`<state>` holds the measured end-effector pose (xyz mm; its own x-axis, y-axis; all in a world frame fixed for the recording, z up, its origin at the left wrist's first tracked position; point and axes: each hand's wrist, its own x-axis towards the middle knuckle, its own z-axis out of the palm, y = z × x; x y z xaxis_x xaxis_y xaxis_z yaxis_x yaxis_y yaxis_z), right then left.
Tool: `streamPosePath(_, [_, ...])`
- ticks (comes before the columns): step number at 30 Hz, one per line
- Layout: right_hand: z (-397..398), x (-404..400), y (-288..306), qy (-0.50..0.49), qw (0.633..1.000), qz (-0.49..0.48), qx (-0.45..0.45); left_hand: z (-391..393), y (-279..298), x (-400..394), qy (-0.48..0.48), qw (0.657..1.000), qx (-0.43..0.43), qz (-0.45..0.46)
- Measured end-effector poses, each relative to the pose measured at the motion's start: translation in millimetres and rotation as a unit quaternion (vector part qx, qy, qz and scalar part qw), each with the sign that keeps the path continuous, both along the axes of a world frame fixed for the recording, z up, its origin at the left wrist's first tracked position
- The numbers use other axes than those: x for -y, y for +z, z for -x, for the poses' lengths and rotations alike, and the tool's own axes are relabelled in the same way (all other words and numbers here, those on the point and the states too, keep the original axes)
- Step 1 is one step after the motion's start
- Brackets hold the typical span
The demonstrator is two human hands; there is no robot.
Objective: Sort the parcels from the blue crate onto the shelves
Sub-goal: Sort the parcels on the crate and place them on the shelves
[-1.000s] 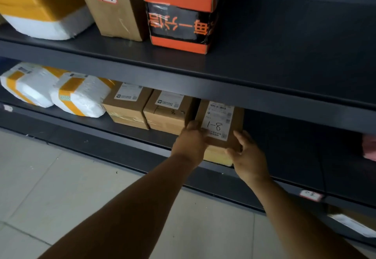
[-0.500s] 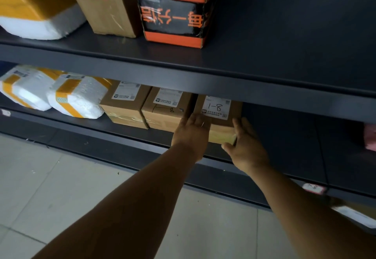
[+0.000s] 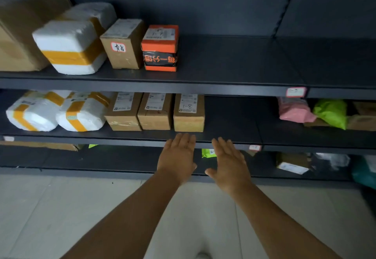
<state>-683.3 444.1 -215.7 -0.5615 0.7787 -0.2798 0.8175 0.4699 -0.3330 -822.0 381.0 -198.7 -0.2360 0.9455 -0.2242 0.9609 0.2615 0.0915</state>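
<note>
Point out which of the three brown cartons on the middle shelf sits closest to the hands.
The rightmost carton, whose label is handwritten "1-8". It stands just beyond the left hand, while the other two cartons lie farther left.

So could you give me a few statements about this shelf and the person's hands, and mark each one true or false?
1. The cardboard box marked 1-8 stands on the middle shelf, rightmost in a row of three brown boxes. True.
2. The left hand grips that box. False: its fingers are straight and it holds nothing, just in front of the shelf edge.
3. The right hand is open too, clear of the box. True.
4. The orange and black box lies on the floor. False: it stands on the upper shelf, beside a brown box with a handwritten label.
5. A pink bag and a green bag lie further right on the middle shelf. True.
</note>
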Motion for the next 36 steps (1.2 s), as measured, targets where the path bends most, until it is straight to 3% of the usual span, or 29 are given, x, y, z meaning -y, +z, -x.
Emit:
streamPosePath(16, [-222, 211, 141, -0.220, 0.974, -0.059, -0.020, -205, 126, 157, -0.176, 0.977, 0.072, -0.093])
streamPosePath(25, [-371, 315, 162, -0.342, 0.938, -0.056, 0.013, -355, 152, 219, -0.289, 0.948, 0.095, -0.090])
streamPosePath(36, [-549, 489, 171, -0.463, 0.885, -0.051, 0.016, -539, 160, 353, -0.391, 0.910, 0.117, -0.074])
